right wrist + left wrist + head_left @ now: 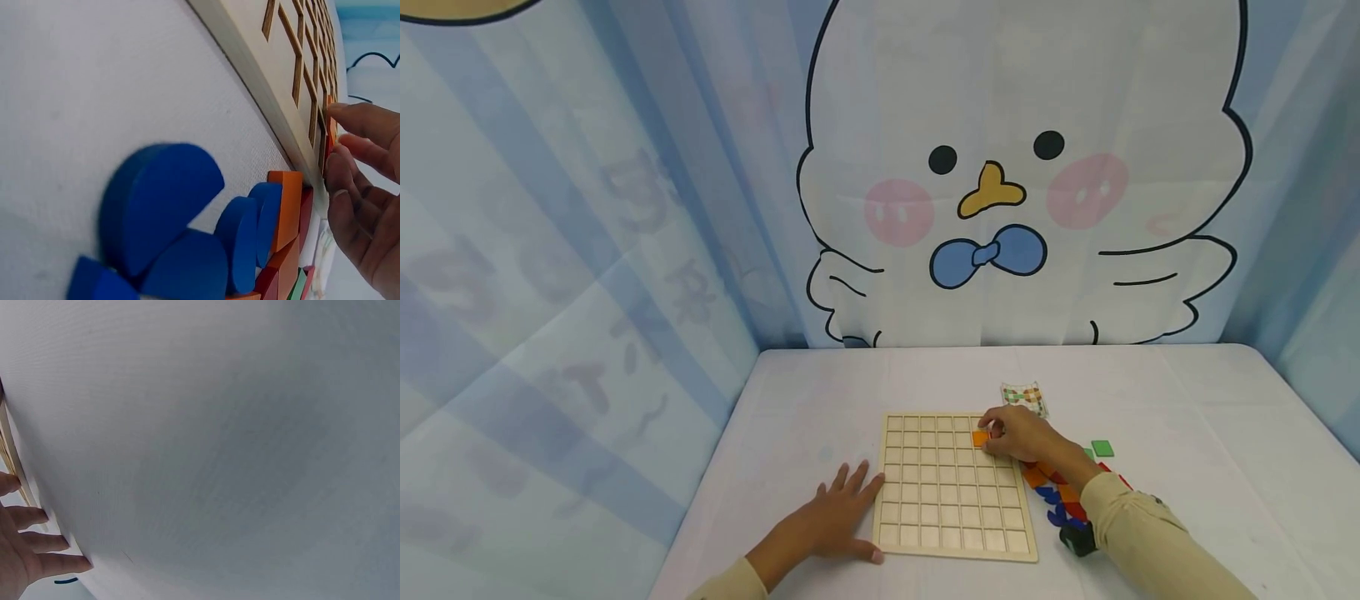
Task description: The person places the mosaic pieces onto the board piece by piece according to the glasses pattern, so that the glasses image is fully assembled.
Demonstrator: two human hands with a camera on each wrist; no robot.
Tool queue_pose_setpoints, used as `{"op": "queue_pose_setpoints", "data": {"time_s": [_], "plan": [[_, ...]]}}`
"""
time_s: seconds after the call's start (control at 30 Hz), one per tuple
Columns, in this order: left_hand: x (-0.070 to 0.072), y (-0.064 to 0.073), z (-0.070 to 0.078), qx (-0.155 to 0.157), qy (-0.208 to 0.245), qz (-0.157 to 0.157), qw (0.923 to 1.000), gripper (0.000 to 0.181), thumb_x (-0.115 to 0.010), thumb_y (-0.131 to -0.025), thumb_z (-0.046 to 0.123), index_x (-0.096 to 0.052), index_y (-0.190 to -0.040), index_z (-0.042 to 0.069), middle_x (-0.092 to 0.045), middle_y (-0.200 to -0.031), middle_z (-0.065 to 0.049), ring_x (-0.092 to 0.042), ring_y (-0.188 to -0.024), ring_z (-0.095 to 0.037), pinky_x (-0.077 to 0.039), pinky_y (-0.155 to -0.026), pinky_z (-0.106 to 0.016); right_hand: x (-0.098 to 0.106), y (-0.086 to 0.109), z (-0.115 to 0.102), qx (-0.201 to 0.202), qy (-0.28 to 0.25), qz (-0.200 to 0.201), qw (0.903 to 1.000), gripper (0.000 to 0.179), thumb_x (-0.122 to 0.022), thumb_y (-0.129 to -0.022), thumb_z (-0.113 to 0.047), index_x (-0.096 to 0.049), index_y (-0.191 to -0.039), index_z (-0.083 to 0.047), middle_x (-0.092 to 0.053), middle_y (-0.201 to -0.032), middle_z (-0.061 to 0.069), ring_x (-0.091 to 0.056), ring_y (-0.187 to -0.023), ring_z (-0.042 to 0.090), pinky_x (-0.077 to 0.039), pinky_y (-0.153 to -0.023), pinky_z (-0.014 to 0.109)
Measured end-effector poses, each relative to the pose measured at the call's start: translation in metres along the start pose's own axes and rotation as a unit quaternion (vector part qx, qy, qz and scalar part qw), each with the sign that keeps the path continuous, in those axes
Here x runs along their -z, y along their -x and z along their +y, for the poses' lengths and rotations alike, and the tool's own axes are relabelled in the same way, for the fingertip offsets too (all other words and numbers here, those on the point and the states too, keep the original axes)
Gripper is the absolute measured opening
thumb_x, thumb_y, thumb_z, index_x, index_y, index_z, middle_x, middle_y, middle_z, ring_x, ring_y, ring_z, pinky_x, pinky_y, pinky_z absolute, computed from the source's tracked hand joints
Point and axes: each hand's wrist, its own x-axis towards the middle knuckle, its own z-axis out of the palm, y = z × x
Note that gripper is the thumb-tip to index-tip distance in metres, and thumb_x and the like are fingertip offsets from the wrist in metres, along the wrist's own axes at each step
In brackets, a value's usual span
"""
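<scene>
A wooden grid board (880,500) lies on the table, its cells mostly bare. My right hand (1026,433) is over the board's far right part, where its thumb and fingers pinch an orange square tile (980,438). In the right wrist view the fingertips meet at the orange tile (330,107), right at the grid; part of the tile is hidden behind them. My left hand (842,512) lies with fingers spread at the board's left edge, index fingertip against the frame and thumb by the near left corner.
Right of the board lies a loose pile of blue rounded pieces (162,200), orange blocks (287,209) and red ones, partly under the right forearm. A green tile (1102,448) lies beyond it. A patterned card (1022,396) is behind the board. A dark object (1077,540) sits by the right sleeve.
</scene>
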Motion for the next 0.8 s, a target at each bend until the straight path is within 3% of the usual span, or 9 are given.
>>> {"op": "queue_pose_setpoints", "data": {"time_s": [0.2, 0.37, 0.67, 0.8], "plan": [[0.001, 0.001, 0.000, -0.003, -0.001, 0.001, 1.0000, 0.111, -0.071, -0.070, 0.074, -0.027, -0.160, 0.026, -0.019, -0.167, -0.016, -0.019, -0.151, -0.048, -0.033, -0.109, -0.071, 0.006, 0.003, 0.013, 0.032, -0.066, 0.005, 0.9973, 0.026, -0.070, -0.094, -0.018, -0.069, -0.117, -0.005, -0.067, -0.093, 0.000, -0.057, -0.075, 0.013, -0.052, -0.066, 0.026], [0.002, 0.001, 0.001, -0.004, -0.001, 0.002, 1.0000, 0.110, -0.072, -0.071, 0.073, -0.028, -0.160, 0.025, -0.019, -0.167, -0.016, -0.020, -0.151, -0.049, -0.033, -0.108, -0.071, 0.013, 0.010, 0.025, 0.017, -0.095, 0.021, 0.9952, 0.027, -0.065, -0.098, -0.023, -0.068, -0.119, -0.006, -0.067, -0.099, 0.004, -0.059, -0.073, 0.014, -0.055, -0.063, 0.025], [0.003, 0.002, 0.002, -0.007, 0.006, 0.000, 1.0000, 0.109, -0.072, -0.072, 0.072, -0.028, -0.160, 0.025, -0.019, -0.167, -0.016, -0.019, -0.151, -0.049, -0.033, -0.109, -0.071, 0.017, 0.032, 0.037, -0.035, -0.048, 0.025, 0.9980, 0.023, -0.072, -0.093, -0.021, -0.071, -0.113, -0.010, -0.063, -0.089, -0.002, -0.056, -0.083, 0.014, -0.053, -0.074, 0.023], [0.004, 0.002, 0.002, -0.007, 0.004, 0.000, 1.0000, 0.109, -0.072, -0.072, 0.072, -0.028, -0.160, 0.024, -0.020, -0.167, -0.016, -0.019, -0.151, -0.049, -0.033, -0.108, -0.071, 0.014, 0.044, 0.039, -0.055, -0.018, 0.011, 0.9983, 0.023, -0.077, -0.089, -0.025, -0.072, -0.109, -0.014, -0.065, -0.090, -0.005, -0.057, -0.085, 0.013, -0.055, -0.081, 0.032]]}}
